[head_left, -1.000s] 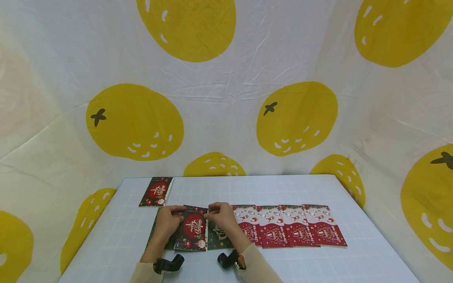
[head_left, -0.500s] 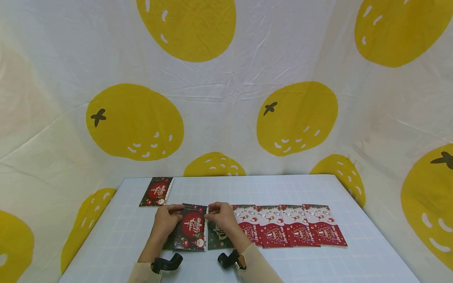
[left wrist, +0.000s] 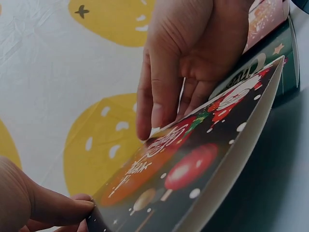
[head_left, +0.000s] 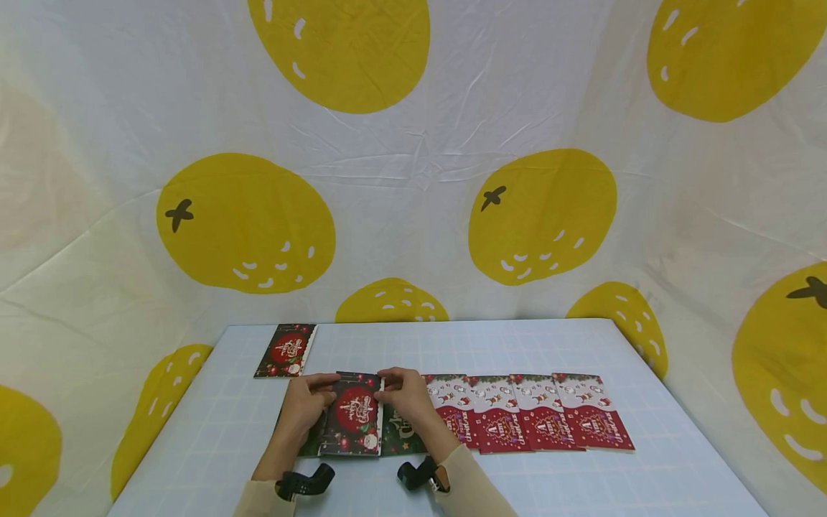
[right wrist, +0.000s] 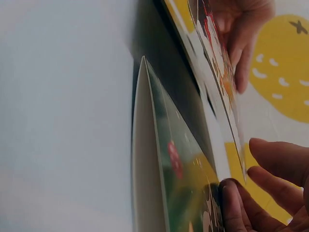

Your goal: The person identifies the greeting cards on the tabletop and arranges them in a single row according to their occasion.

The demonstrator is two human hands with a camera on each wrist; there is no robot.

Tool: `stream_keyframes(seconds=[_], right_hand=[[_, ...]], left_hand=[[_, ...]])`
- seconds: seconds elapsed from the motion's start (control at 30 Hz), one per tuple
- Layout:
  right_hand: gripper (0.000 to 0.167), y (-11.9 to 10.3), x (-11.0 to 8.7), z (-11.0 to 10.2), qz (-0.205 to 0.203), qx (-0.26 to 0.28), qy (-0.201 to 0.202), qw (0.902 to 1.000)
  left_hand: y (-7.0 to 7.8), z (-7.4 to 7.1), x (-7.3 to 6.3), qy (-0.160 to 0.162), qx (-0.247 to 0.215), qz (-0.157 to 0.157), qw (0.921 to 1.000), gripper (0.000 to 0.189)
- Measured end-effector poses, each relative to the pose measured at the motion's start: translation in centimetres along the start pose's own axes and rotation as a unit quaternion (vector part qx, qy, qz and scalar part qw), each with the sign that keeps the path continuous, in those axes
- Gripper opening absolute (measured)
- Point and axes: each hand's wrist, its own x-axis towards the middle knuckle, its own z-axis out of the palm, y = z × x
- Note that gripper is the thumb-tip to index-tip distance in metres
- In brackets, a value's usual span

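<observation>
A dark folded Christmas card (head_left: 354, 413) with a red circle and white lettering stands between my hands in the head view. My left hand (head_left: 304, 408) pinches its upper left corner, which shows at lower left in the left wrist view. At its upper right edge, the thumb and fingertips of my right hand (head_left: 408, 396) hold the card. The near side of the card (left wrist: 203, 145) is tilted up in the left wrist view. Green Christmas cards (head_left: 402, 436) lie partly under and beside it; one green card (right wrist: 176, 179) has its folded leaves slightly parted in the right wrist view.
Several red-and-white Christmas cards (head_left: 549, 420) overlap in a row to the right. Another dark card (head_left: 287, 350) lies at the back left of the pale table (head_left: 504, 481). Behind the table hangs a white cloth (head_left: 400, 215) with yellow fruit prints.
The dark card shifts slightly left with my left hand, then a little right and away from me, towards my right hand. My right hand stays nearly in place. The other cards have not moved.
</observation>
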Motion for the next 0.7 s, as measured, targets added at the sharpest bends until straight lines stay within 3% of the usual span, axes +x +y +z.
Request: stream_keyframes(seconds=[0.23, 0.7], right_hand=[[0.035, -0.06, 0.07, -0.09, -0.010, -0.005, 0.014, 0.9998], [0.039, -0.13, 0.06, -0.15, -0.014, 0.043, 0.017, 0.9988]], left_hand=[[-0.11, 0.19, 0.10, -0.001, -0.017, -0.006, 0.9998, 0.032], [0.28, -0.03, -0.32, -0.008, -0.027, -0.002, 0.9996, 0.032]])
